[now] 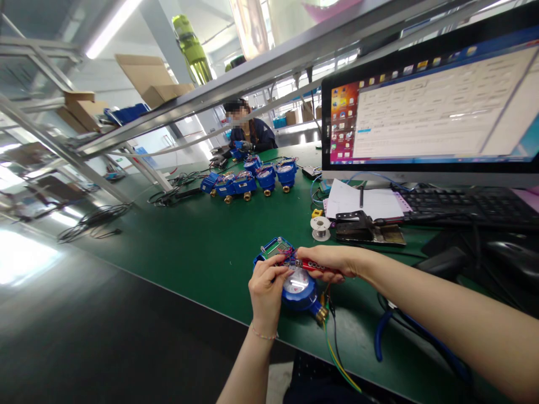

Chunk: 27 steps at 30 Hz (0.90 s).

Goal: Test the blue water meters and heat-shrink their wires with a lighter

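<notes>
With our left hand steadying the blue water meter at the near edge of the desk and our right hand gripping a red tool over it, we judge a slip could scratch its dial or snag the trailing wires.

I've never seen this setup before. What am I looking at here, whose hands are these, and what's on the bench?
This is one view from a camera worn on a person's head, looking down at their bare hands. The left hand steadies a blue water meter on the green bench. The right hand holds a red tool against its top. Further back lie more blue meters, a solder spool, papers, a keyboard and a monitor. Another person works at the far end.
</notes>
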Each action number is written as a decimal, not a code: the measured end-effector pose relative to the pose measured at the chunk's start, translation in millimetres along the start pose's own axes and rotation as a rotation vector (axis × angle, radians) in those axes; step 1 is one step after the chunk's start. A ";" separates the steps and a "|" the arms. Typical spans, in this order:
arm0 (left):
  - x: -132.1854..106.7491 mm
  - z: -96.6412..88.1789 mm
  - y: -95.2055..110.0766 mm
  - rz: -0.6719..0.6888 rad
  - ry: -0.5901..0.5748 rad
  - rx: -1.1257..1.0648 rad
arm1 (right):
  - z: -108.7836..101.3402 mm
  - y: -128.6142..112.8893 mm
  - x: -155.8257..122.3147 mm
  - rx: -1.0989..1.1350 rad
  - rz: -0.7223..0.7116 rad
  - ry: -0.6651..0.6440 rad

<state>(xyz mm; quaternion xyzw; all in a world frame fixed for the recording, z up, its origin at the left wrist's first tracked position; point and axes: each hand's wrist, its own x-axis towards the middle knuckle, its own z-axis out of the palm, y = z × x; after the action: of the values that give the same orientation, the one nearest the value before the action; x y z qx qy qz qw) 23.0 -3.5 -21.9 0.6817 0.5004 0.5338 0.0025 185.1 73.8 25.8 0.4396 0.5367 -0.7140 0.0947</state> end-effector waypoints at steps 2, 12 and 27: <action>-0.3 0.0 -0.4 -0.009 -0.003 -0.004 | 0.1 -0.1 0.1 -0.008 0.000 -0.003; -0.7 -0.1 -1.7 -0.057 -0.005 -0.046 | 0.1 -0.8 -1.9 -0.021 -0.010 -0.007; -1.7 -9.4 -1.4 -0.123 -0.050 -0.159 | -22.1 18.4 7.2 -0.004 -0.617 0.453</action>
<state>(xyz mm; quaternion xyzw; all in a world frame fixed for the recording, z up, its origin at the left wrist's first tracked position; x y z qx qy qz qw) 15.4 -9.0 -19.8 0.6605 0.4970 0.5534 0.1020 203.6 87.5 7.1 0.4037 0.6525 -0.5927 -0.2448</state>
